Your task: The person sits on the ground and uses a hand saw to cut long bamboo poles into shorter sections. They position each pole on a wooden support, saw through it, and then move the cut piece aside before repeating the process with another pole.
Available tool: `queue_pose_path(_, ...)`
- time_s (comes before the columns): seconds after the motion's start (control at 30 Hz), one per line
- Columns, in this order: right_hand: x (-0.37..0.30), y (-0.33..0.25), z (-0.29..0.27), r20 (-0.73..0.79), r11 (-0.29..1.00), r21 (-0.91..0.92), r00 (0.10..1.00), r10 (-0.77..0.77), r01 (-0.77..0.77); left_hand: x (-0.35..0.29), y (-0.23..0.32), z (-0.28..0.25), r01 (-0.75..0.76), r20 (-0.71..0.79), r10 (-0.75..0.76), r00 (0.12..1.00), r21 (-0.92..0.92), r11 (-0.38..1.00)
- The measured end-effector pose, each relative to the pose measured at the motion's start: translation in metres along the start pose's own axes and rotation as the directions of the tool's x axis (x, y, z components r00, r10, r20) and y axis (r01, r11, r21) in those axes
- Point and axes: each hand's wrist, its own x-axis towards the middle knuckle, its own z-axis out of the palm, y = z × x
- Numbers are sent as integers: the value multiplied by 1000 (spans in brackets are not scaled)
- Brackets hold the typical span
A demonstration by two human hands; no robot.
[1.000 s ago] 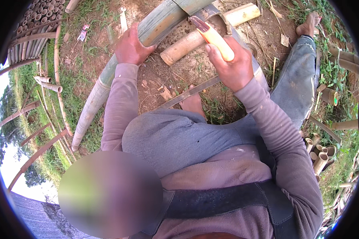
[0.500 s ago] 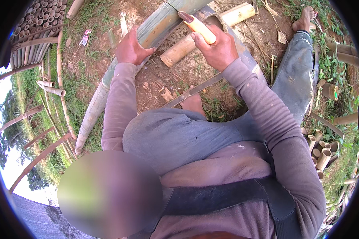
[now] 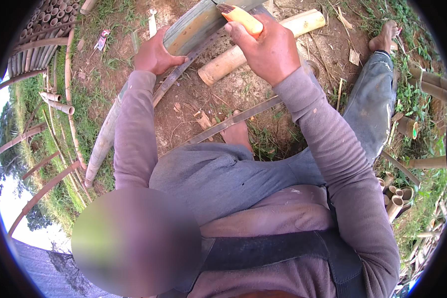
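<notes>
A thick grey-green bamboo pole (image 3: 193, 31) lies aslant in front of me, running from the far middle down to the left. My left hand (image 3: 156, 53) grips it from the near side, thumb spread along its edge. Wrapped round the orange-yellow handle of a tool (image 3: 244, 21) is my right hand (image 3: 273, 52). The handle has a dark front end against the pole's far part; the tool's blade is thin and mostly hidden, so its kind is unclear. A split bamboo strip (image 3: 171, 78) runs alongside, under the pole.
A short pale bamboo length (image 3: 218, 68) lies on the soil beneath my right hand. A flat strip (image 3: 233, 120) crosses near my bent leg. Cut bamboo tubes (image 3: 395, 203) are piled at the right; others are stacked in a rack (image 3: 39, 35) at far left.
My right hand has pushed the tool a little farther away. My left hand has shifted slightly left and away on the pole. The whole view has moved a little.
</notes>
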Motion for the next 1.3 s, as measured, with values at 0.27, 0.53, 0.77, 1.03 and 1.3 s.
queue_pose_path(0.27,-120,27,-73,50,993,113,999,-18,12,-4,-7,4,17,-12,-17,1000,-33,999)
queue_pose_path(0.53,-70,34,-15,-21,992,126,1000,-5,8,-12,0,12,-21,-67,23,997,27,999)
queue_pose_path(0.77,-66,46,-6,-91,989,129,994,-62,74,-25,18,23,-34,-218,58,974,114,993)
queue_pose_path(1.03,-127,14,-83,42,996,75,998,-49,46,-22,7,26,-22,-205,30,978,39,999)
queue_pose_path(1.3,-182,50,-99,23,993,32,993,-118,117,-14,-3,19,-33,-160,36,987,21,999)
